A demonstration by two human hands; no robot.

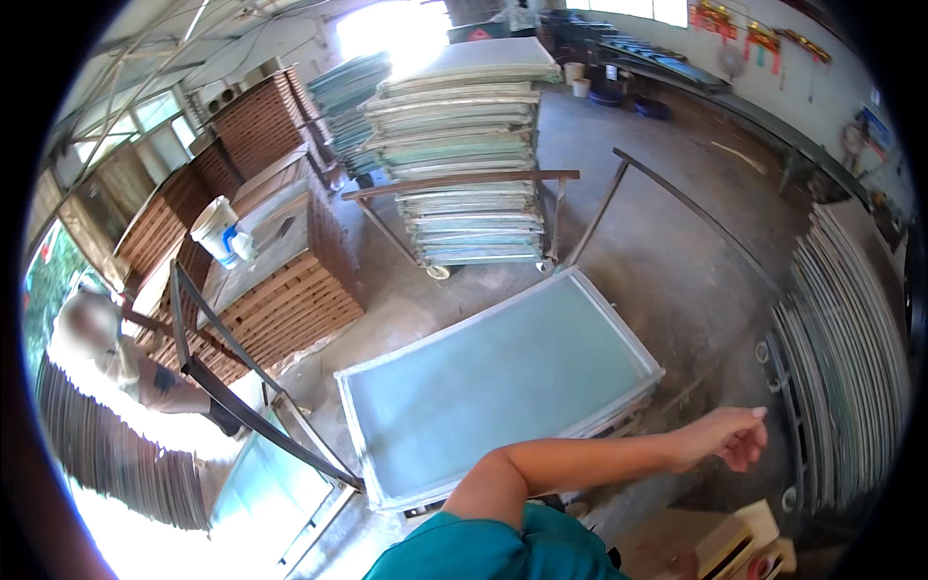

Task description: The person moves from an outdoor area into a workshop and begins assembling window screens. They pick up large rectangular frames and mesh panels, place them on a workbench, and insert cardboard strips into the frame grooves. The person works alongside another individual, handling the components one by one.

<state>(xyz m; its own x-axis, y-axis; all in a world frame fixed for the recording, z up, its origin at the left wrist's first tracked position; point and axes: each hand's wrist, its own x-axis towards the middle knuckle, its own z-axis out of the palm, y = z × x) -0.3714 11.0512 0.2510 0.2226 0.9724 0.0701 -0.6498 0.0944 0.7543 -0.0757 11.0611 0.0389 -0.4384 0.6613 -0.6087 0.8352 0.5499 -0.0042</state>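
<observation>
My left hand [727,440] reaches across to the right from a teal sleeve. Its fingers are loosely curled and I see nothing in them. Just left of the forearm lies a flat rectangular panel [503,377], pale green with a whitish frame, on top of a low stack; the arm covers its near edge. Below the hand, an open cardboard box [701,541] stands in the lower right corner. A dim reddish patch beside this box may be my right hand, but its fingers cannot be made out.
Ahead stands a tall stack of framed panels [464,126] on a wheeled cart behind a metal bar [464,184]. Upright panels [851,358] line the right side. Brown stacked boards [280,300] carry a white bucket [220,232]. At the left, another person [155,382] is near a rack.
</observation>
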